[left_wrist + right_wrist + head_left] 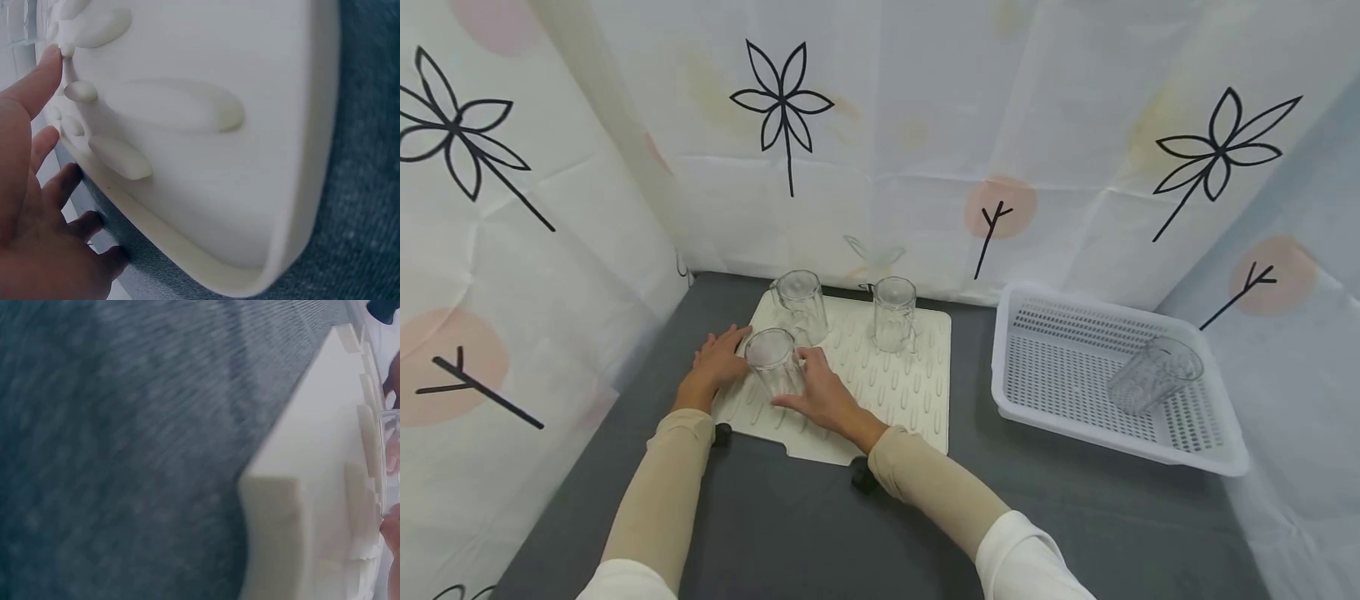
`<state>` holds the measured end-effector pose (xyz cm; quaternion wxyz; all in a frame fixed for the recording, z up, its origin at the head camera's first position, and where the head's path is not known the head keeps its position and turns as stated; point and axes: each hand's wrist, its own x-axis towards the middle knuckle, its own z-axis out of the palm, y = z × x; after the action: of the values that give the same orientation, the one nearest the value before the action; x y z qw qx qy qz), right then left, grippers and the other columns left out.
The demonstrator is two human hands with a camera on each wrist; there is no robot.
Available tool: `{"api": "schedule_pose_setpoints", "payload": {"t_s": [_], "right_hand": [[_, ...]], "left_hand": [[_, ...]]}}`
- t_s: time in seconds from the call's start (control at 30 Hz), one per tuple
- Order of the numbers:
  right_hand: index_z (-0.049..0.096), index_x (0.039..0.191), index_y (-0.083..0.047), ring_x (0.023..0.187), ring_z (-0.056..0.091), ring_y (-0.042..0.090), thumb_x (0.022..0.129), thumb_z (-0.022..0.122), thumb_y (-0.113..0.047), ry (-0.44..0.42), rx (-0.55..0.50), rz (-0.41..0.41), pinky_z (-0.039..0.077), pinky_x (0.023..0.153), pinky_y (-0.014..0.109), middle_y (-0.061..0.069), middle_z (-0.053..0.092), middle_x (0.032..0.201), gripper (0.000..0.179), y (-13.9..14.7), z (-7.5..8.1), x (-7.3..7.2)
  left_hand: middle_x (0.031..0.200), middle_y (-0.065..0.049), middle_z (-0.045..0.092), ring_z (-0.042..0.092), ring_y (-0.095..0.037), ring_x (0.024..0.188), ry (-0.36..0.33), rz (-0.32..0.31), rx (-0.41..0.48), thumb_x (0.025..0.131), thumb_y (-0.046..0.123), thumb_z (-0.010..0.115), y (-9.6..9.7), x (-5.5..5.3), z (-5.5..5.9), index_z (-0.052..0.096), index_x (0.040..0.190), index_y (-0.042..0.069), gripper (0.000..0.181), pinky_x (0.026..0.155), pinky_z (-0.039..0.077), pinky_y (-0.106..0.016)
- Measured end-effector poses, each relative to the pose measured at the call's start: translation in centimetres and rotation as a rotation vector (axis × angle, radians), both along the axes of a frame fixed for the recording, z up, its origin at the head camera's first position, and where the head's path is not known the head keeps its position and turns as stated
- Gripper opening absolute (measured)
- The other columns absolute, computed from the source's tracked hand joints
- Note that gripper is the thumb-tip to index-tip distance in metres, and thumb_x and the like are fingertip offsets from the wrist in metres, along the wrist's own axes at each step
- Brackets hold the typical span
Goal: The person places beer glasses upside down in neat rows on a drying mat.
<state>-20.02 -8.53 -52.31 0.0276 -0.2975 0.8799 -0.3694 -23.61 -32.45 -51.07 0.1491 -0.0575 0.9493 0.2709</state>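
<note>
A pale cream drying mat (917,400) with raised ridges lies on the dark table. At its left front part, my right hand (826,393) grips a clear glass mug (775,367), thumb at the near side and fingers round its right. My left hand (718,362) is at the mat's left edge beside that mug, its fingers spread; in the left wrist view, the thumb (44,81) reaches over the mat's ridges. Two more glass mugs stand on the mat's back part, one at the left (802,304) and one at the right (894,312).
To the right stands a white perforated plastic basket (1075,419), with one clear glass (1142,383) lying tilted inside. The grey table (790,525) extends in front of the mat. Printed white curtains (887,167) hang round the back and both sides.
</note>
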Motion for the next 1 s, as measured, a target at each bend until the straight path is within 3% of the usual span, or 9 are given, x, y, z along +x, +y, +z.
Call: {"api": "schedule_pose_setpoints", "payload": {"t_s": [0.23, 0.57, 0.77, 1.0], "right_hand": [[0.031, 0.148, -0.009, 0.096, 0.059, 0.013, 0.088, 0.076, -0.051, 0.000, 0.052, -0.022, 0.055, 0.086, 0.024, 0.006, 0.044, 0.138, 0.086, -0.3, -0.2, 0.3], [0.028, 0.149, -0.003, 0.090, 0.068, 0.018, 0.090, 0.074, -0.049, 0.048, 0.042, -0.047, 0.058, 0.079, 0.023, 0.012, 0.042, 0.142, 0.088, -0.9, -0.1, 1.0], [0.028, 0.150, -0.005, 0.096, 0.063, 0.014, 0.088, 0.076, -0.052, 0.014, 0.066, -0.051, 0.057, 0.084, 0.023, 0.011, 0.042, 0.139, 0.091, -0.6, 0.3, 0.9], [0.025, 0.153, -0.003, 0.102, 0.058, 0.015, 0.091, 0.074, -0.050, 0.017, 0.101, 0.007, 0.056, 0.092, 0.024, 0.013, 0.042, 0.136, 0.092, 0.1, 1.0, 0.9]], "left_hand": [[0.171, -0.023, 0.005, -0.008, -0.061, 0.152, -0.003, -0.006, 0.003, 0.090, 0.010, 0.048, -0.3, -0.3, 0.0, 0.023, 0.164, 0.014, 0.078, 0.116, -0.003, -0.081], [0.171, -0.022, 0.004, -0.005, -0.060, 0.153, -0.010, 0.003, -0.008, 0.088, 0.007, 0.047, -0.2, -0.2, 0.5, 0.023, 0.164, 0.014, 0.080, 0.117, 0.000, -0.081], [0.171, -0.022, 0.004, -0.006, -0.060, 0.152, -0.015, 0.004, -0.003, 0.090, 0.009, 0.050, 0.2, -0.2, 0.8, 0.023, 0.164, 0.013, 0.079, 0.117, 0.000, -0.081], [0.171, -0.024, 0.006, -0.002, -0.060, 0.152, -0.018, 0.009, -0.021, 0.090, 0.011, 0.052, 0.4, -0.2, 1.0, 0.024, 0.163, 0.012, 0.078, 0.118, 0.003, -0.080]]}}
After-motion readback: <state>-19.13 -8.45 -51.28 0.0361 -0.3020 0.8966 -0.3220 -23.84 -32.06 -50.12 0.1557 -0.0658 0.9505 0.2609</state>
